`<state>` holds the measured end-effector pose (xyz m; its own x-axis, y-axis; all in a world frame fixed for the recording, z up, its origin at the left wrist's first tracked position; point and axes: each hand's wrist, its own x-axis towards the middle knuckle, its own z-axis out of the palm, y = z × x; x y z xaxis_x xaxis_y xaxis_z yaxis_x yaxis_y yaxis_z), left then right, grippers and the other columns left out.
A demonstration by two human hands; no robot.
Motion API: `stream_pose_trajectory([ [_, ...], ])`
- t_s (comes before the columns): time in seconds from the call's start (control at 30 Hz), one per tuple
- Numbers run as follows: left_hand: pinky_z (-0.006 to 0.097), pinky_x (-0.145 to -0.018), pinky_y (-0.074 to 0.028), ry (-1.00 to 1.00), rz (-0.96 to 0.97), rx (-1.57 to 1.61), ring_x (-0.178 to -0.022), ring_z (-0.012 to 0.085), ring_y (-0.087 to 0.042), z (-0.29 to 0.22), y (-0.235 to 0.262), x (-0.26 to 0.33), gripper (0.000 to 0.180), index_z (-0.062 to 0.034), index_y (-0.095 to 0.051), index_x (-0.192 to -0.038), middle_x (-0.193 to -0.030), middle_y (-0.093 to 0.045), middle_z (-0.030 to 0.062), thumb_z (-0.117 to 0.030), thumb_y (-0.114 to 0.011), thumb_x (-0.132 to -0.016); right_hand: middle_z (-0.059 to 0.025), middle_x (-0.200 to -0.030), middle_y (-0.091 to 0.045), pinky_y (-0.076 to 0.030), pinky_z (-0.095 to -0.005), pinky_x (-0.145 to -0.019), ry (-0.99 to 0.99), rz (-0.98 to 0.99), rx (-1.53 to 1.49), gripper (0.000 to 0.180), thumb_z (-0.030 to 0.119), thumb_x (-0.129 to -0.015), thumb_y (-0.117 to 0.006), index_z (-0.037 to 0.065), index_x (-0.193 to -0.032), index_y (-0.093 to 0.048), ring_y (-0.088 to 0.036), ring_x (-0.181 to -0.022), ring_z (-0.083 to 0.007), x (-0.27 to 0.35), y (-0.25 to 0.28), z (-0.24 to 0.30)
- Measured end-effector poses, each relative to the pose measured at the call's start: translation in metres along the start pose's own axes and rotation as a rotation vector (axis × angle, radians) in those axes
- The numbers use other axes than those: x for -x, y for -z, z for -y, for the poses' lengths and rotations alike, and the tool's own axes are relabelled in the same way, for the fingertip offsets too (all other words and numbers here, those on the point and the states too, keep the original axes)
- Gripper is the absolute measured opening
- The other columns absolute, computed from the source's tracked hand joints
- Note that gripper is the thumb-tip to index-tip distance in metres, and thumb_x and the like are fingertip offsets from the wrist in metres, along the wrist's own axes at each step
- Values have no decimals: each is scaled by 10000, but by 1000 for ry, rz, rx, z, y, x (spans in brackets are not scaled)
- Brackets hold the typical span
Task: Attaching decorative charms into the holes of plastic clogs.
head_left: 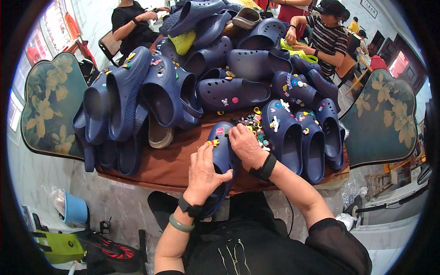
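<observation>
A navy blue foam clog [221, 156] lies at the near edge of the table, its toe pointing away from me. My left hand [203, 176] grips its left side, fingers by a yellow and red charm [213, 143] and thumb across the opening. Curled over the right of the toe, my right hand [248, 145] has its fingers closed; whatever lies under the fingertips is hidden. A pink charm [220, 131] sits on the toe between my hands. Just beyond my right hand is a heap of small mixed charms [251, 120].
Navy clogs with charms stand at left [128, 94] and right [283, 133] on the brown cloth [137, 158]; more clogs [252, 63] pile up behind. Across the table a person in stripes [331, 43] handles a lime clog [300, 53]. A blue bucket [75, 209] stands on the floor.
</observation>
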<state>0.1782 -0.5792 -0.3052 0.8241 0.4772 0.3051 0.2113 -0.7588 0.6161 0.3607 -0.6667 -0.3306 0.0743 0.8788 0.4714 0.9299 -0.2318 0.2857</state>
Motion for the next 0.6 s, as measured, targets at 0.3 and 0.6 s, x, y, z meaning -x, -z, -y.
stream_pose_trajectory([
  [0.3,466,-963,-481,-24,1,-55,-1168,367,-487,2,-3,-1,860,27,-488,-1334,-1386,-478,165,-322,-855,-638,-94,-888,-636,-436,-361,-766,263,355,134,187,169,-734,-645,32,-812,-747,-531,-934,-254,-15,23,5],
  [0.6,457,-1010,-458,15,35,-60,-1203,395,-506,-3,-1,-2,873,32,-455,-1352,-1377,-476,209,-321,-852,-660,-107,-866,-651,-461,-401,-770,246,319,75,197,164,-740,-652,25,-846,-742,-554,-941,-275,-15,3,0],
])
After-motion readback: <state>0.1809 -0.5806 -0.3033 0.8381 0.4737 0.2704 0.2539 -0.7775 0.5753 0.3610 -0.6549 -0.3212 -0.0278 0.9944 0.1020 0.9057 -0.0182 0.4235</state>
